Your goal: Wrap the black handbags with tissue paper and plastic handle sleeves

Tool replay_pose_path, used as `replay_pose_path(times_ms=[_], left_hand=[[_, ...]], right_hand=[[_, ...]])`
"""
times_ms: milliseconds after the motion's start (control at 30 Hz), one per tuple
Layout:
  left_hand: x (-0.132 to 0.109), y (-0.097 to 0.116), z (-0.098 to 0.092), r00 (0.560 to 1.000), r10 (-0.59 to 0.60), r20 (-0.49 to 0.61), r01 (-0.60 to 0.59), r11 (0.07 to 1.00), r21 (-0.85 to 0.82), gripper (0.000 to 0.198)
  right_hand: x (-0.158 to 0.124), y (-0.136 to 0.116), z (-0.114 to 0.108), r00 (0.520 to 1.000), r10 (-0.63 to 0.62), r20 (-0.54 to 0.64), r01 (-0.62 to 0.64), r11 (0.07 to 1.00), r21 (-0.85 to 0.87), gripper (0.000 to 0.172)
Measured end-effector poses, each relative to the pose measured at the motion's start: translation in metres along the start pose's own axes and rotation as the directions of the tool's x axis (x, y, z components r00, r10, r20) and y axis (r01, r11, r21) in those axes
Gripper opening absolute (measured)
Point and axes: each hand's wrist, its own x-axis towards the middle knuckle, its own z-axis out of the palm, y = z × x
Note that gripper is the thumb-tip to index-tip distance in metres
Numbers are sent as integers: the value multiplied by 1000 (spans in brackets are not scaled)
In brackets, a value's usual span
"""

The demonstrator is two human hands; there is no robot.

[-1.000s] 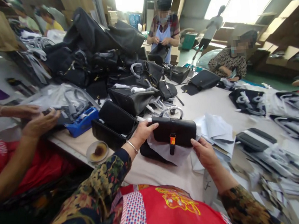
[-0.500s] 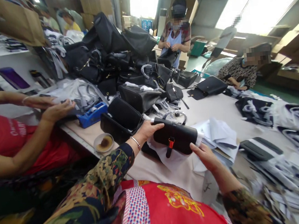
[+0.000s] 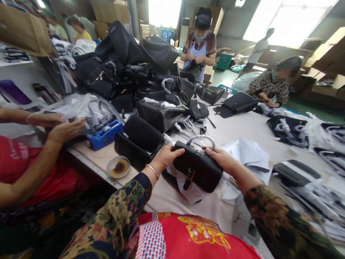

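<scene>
A small black handbag (image 3: 199, 167) is on the table in front of me, with its flap and buckle strap (image 3: 189, 177) facing me. White paper (image 3: 193, 192) sticks out beneath it. My left hand (image 3: 168, 156) grips its upper left corner, thumb lying over the flap. At the upper right edge, my right hand (image 3: 222, 159) holds the bag with its fingertips beside the wrapped handle (image 3: 202, 139); some fingers are hidden behind the bag. Another black bag (image 3: 139, 143) stands open just left of it.
A shallow dish (image 3: 118, 167) with brown stuff and a blue tape dispenser (image 3: 106, 134) are at left, near a co-worker's hands (image 3: 65, 129). Black bags (image 3: 130, 72) pile up behind. White paper sheets (image 3: 248, 154) lie right; wrapped bags (image 3: 298, 172) sit farther right.
My right hand has moved from the bag's lower right corner up to its top edge by the handle. The bag's front now shows taller. My left hand keeps its hold.
</scene>
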Motion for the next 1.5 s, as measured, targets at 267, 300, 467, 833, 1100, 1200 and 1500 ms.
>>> replay_pose_path(times_ms=[267,300,467,833,1100,1200,1500], left_hand=[[-17,9,29,967,68,-244,-8,972,236,48],[-15,9,33,967,41,-252,13,978,209,43],[3,5,43,974,76,-211,-49,990,130,25],[31,1,53,984,78,-157,-57,990,129,31],[31,-27,-1,988,91,124,-95,995,31,52],[19,-62,-30,983,128,131,-133,991,30,66],[1,-127,-34,972,206,109,-230,926,298,35]], right_hand=[[-8,10,3,980,-44,-194,18,990,-138,54],[-9,13,2,974,-66,-218,34,988,-148,53],[-22,21,-4,915,-179,-361,45,935,-350,43],[-16,9,-6,956,75,-282,-128,976,-175,49],[-15,-8,23,916,-71,-394,-241,688,-685,48],[-11,-13,26,896,-117,-429,-308,532,-789,50],[-1,6,20,850,-241,-469,-295,519,-802,47]])
